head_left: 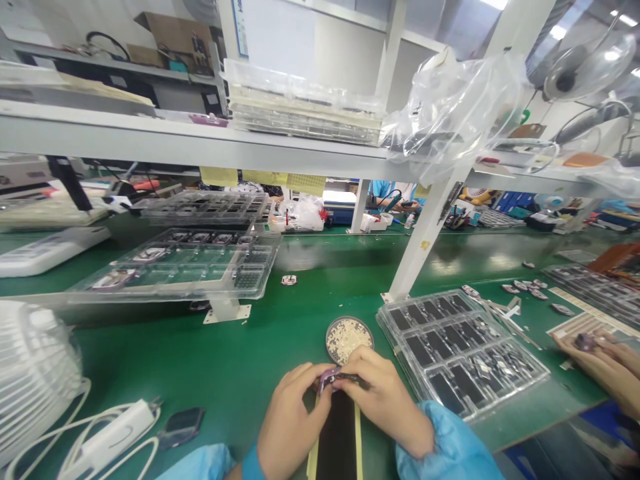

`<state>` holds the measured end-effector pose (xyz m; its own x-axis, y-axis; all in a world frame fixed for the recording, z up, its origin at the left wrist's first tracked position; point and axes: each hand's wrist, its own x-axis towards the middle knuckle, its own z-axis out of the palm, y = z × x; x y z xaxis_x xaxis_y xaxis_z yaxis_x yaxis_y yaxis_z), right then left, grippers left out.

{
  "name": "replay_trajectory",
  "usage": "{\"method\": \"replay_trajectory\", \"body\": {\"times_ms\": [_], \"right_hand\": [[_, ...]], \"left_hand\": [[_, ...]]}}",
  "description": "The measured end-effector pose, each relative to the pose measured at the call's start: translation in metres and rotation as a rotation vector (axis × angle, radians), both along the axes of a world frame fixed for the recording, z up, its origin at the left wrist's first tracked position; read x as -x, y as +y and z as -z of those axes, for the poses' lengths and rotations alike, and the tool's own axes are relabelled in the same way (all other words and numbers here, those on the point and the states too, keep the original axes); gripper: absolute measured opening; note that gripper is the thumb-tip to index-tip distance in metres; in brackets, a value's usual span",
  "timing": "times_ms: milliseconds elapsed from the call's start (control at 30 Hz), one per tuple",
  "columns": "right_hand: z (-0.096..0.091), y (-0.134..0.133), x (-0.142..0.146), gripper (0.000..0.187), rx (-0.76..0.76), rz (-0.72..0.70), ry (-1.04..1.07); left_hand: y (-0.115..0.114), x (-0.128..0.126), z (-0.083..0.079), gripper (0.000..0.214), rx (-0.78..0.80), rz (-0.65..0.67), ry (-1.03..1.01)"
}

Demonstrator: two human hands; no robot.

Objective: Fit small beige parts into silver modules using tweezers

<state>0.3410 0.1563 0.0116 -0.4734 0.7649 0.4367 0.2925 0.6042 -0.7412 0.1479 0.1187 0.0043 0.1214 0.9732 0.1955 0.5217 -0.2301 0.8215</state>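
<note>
My left hand (295, 413) is closed on a small purple-rimmed part (327, 379), held over the bench in front of me. The fingertips of my right hand (383, 393) meet it from the other side, pinching a thin dark tool (356, 379) whose kind I cannot make out. Fingers cover much of the part. Below both hands lies a black strip (340, 437) with yellow edges. Just beyond them is a round dish (349, 339) filled with tiny pale pieces. To the right of my right hand sits a clear compartment tray (463, 353) with dark flat pieces and several small parts.
A white fan (35, 380), a white adapter (107, 440) with cables and a dark pad (181, 427) are on the left. A raised clear tray (175, 273) stands behind. A white post (425, 247) rises ahead. At right, another person's hands (605, 360) hold a part.
</note>
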Motion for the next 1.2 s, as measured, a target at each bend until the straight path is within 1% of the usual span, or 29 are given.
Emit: {"method": "replay_trajectory", "body": {"times_ms": [167,333,433,600,800,1033,1133,1200], "right_hand": [[0.001,0.002,-0.001,0.013,-0.016,-0.021,-0.027],[0.0,0.008,-0.001,0.005,0.003,-0.017,-0.045],[0.0,0.009,-0.001,0.008,0.002,-0.022,-0.026],[0.002,0.007,-0.002,0.008,-0.028,0.007,-0.043],[0.006,0.007,-0.002,0.013,-0.08,0.016,-0.084],[0.0,0.009,-0.002,0.007,-0.01,-0.001,-0.058],[0.0,0.009,-0.001,0.012,0.036,-0.019,-0.015],[-0.001,0.01,0.0,0.019,0.081,-0.039,0.045]], "left_hand": [[0.001,0.0,-0.001,0.026,0.026,0.013,-0.031],[0.003,0.002,0.002,0.026,0.037,0.018,-0.023],[0.004,0.003,0.005,0.026,0.04,0.037,0.005],[0.007,0.004,0.009,0.025,0.05,0.046,-0.021],[0.008,0.005,0.009,0.024,0.057,0.041,-0.031],[0.008,0.005,0.009,0.025,0.049,0.071,0.022],[0.008,0.005,0.008,0.026,0.048,0.074,0.052],[0.009,0.006,0.007,0.027,0.062,0.072,0.033]]}}
